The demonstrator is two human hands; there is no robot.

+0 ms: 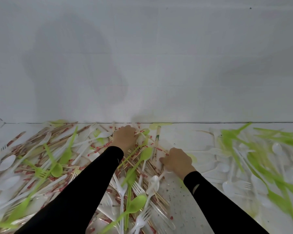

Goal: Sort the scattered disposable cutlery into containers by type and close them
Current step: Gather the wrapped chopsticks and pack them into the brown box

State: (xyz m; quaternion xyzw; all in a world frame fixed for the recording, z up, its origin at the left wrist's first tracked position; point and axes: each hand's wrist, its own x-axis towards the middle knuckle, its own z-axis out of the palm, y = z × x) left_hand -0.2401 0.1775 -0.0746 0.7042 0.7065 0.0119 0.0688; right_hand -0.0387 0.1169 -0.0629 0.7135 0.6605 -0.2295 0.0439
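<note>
The mixed pile of cutlery covers the left and middle of the white tabletop [184, 135]: red-printed chopsticks [57, 142], white forks [139, 190] and green spoons [145, 154] lie crossed over one another. A second heap of green pieces [230, 137] and white spoons [276, 147] lies well apart at the right, blurred.

The left hand [124, 138] reaches far forward, close to the wall [142, 65], knuckles up and fingers curled down into the chopsticks. One chopstick [139, 132] sticks out to the right from under its fingers. I cannot tell whether the hand grips it or only presses on it.

The right hand [178, 162] sits nearer, at the right edge of the pile, palm down with fingers curled. It holds the handle of a white spoon [154, 182], whose bowl hangs below and left of the hand, just above the forks. A green spoon lies between the two hands.

Both arms wear black sleeves [85, 191] and stretch out over the pile, the left extended further than the right.
</note>
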